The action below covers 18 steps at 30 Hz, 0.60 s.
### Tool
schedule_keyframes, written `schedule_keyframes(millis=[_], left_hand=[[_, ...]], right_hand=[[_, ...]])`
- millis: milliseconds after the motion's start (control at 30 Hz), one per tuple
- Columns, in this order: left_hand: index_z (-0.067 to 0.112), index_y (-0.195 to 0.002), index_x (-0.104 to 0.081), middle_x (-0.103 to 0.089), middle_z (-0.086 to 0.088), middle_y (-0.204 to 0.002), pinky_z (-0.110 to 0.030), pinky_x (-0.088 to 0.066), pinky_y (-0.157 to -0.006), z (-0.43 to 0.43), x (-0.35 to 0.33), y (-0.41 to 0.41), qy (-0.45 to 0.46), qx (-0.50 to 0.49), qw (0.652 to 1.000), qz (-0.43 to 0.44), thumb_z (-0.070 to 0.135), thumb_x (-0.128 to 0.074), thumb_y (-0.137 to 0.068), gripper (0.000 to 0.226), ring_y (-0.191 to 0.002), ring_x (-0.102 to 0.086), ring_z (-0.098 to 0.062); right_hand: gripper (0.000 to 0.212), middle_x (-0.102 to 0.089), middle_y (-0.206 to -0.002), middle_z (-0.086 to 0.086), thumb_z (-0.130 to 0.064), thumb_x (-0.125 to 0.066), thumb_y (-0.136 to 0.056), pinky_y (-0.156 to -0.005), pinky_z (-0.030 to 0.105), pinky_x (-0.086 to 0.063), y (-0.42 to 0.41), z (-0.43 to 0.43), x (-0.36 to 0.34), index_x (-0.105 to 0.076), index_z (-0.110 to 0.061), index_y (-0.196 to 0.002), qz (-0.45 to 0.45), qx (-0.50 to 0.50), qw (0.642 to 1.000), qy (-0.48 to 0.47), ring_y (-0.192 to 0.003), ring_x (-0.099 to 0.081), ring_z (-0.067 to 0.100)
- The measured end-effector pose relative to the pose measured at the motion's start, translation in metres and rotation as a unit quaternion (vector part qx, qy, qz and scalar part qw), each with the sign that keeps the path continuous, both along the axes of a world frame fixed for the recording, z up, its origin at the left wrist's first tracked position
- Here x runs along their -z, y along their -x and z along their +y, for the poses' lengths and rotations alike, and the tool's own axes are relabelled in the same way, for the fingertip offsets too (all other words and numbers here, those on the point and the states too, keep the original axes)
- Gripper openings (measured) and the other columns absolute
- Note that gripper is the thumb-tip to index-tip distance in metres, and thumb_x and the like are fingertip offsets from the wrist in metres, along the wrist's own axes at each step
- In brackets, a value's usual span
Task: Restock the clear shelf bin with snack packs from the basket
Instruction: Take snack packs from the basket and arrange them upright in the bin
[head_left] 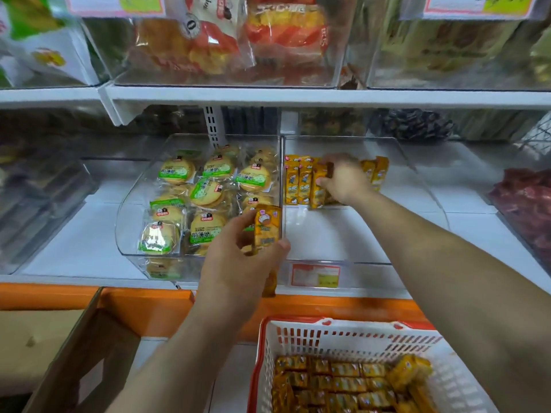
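The clear shelf bin is glossy hard plastic with a curved front wall and straight sides. Most of its white floor is bare, so the front half is open room. At its back a row of packs stands upright: slim, shiny yellow foil blocks pressed side by side against the left wall. The right hand reaches deep into the bin and grasps the end of that row, thumb at the front and fingers curled over the tops. The left hand hovers over the bin's front left corner, pinching one more snack pack upright between thumb and fingers, right at the divider. Just left, touching wall to wall, a second clear bin holds round crackers in crinkly clear wrappers with green labels, heaped loosely. Low at the right sits the basket, white plastic lattice with a red rim, holding yellow packs laid flat in rows. A brown cardboard box stands beside it to the left, under the orange shelf edge.
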<state>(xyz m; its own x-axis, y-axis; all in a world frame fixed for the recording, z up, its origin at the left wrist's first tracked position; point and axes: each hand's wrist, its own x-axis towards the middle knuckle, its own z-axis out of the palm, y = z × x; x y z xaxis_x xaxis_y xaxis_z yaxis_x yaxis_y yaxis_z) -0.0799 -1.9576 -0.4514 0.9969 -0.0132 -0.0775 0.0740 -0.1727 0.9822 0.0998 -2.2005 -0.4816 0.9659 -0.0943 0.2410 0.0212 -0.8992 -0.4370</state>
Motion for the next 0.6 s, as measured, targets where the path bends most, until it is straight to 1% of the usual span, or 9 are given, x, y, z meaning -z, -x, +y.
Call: schedule_keyframes(millis=[67,133,233,267,333,400,433,533,600], left_hand=[[0.033,-0.143,-0.055,-0.074,0.007,-0.108,-0.024,-0.062,-0.064,0.000,0.002,-0.002,0.005,0.000,1.000,0.002,0.033,-0.078,-0.088,0.060,-0.091,-0.075,-0.015],[0.035,-0.143,-0.054,-0.073,0.005,-0.112,-0.024,-0.062,-0.064,0.000,0.002,-0.002,0.014,-0.002,1.000,0.008,0.033,-0.078,-0.087,0.061,-0.094,-0.074,-0.018],[0.033,-0.143,-0.055,-0.073,0.002,-0.112,-0.031,-0.064,-0.069,0.000,0.003,-0.004,0.014,-0.007,1.000,0.007,0.033,-0.078,-0.086,0.061,-0.094,-0.074,-0.022],[0.032,-0.142,-0.055,-0.073,0.001,-0.113,-0.034,-0.064,-0.071,0.000,0.003,-0.005,0.015,-0.009,1.000,0.008,0.033,-0.078,-0.086,0.061,-0.095,-0.074,-0.023],[0.032,-0.143,-0.055,-0.073,0.001,-0.113,-0.035,-0.064,-0.074,0.000,0.004,-0.005,0.017,-0.008,1.000,0.012,0.033,-0.078,-0.086,0.061,-0.096,-0.074,-0.023],[0.033,-0.144,-0.054,-0.073,0.002,-0.113,-0.035,-0.063,-0.075,-0.001,0.005,-0.005,0.017,-0.007,1.000,0.015,0.033,-0.078,-0.086,0.062,-0.098,-0.073,-0.022],[0.034,-0.144,-0.053,-0.072,0.003,-0.114,-0.035,-0.063,-0.076,-0.002,0.005,-0.005,0.018,-0.005,1.000,0.016,0.034,-0.078,-0.086,0.063,-0.100,-0.073,-0.022],[0.036,-0.145,-0.052,-0.071,0.006,-0.116,-0.034,-0.063,-0.078,-0.003,0.006,-0.004,0.024,-0.003,1.000,0.021,0.034,-0.078,-0.086,0.064,-0.103,-0.071,-0.019],[0.035,-0.143,-0.054,-0.072,0.008,-0.112,-0.031,-0.062,-0.077,-0.003,0.007,-0.004,0.025,-0.004,1.000,0.018,0.033,-0.078,-0.086,0.062,-0.102,-0.071,-0.014]], right_hand=[[0.045,-0.053,-0.127,0.015,-0.024,-0.071,-0.089,-0.097,0.034,-0.044,-0.005,0.001,0.006,-0.058,-0.017,-0.131,-0.005,0.001,1.000,0.028,-0.114,-0.056,0.032],[0.043,-0.051,-0.126,0.014,-0.025,-0.070,-0.089,-0.091,0.036,-0.048,-0.004,0.001,0.010,-0.057,-0.021,-0.129,-0.018,0.001,0.998,0.057,-0.109,-0.057,0.033],[0.039,-0.052,-0.123,0.012,-0.025,-0.071,-0.088,-0.087,0.035,-0.050,-0.002,0.001,0.016,-0.058,-0.023,-0.125,-0.030,-0.004,0.998,0.061,-0.104,-0.059,0.032],[0.039,-0.052,-0.121,0.012,-0.026,-0.073,-0.086,-0.088,0.034,-0.049,-0.002,0.000,0.017,-0.060,-0.022,-0.123,-0.029,-0.008,0.998,0.050,-0.102,-0.059,0.030],[0.051,-0.050,-0.121,0.010,-0.026,-0.082,-0.076,-0.089,0.031,-0.047,-0.001,-0.003,0.017,-0.061,-0.021,-0.122,-0.007,-0.019,0.999,0.033,-0.100,-0.057,0.025],[0.063,-0.047,-0.123,0.010,-0.019,-0.087,-0.067,-0.090,0.031,-0.047,-0.002,-0.004,0.016,-0.059,-0.022,-0.124,0.020,-0.032,0.998,0.046,-0.101,-0.056,0.026],[0.065,-0.046,-0.124,0.009,-0.014,-0.087,-0.067,-0.089,0.032,-0.049,-0.002,-0.005,0.016,-0.058,-0.022,-0.125,0.026,-0.033,0.998,0.053,-0.100,-0.057,0.027],[0.061,-0.042,-0.125,0.008,-0.005,-0.083,-0.070,-0.078,0.032,-0.052,-0.005,-0.003,0.014,-0.054,-0.022,-0.120,0.016,-0.031,0.997,0.071,-0.089,-0.060,0.027],[0.060,-0.041,-0.125,0.008,-0.003,-0.082,-0.071,-0.076,0.033,-0.054,-0.007,-0.001,0.014,-0.052,-0.022,-0.119,0.005,-0.031,0.995,0.090,-0.087,-0.060,0.027]])
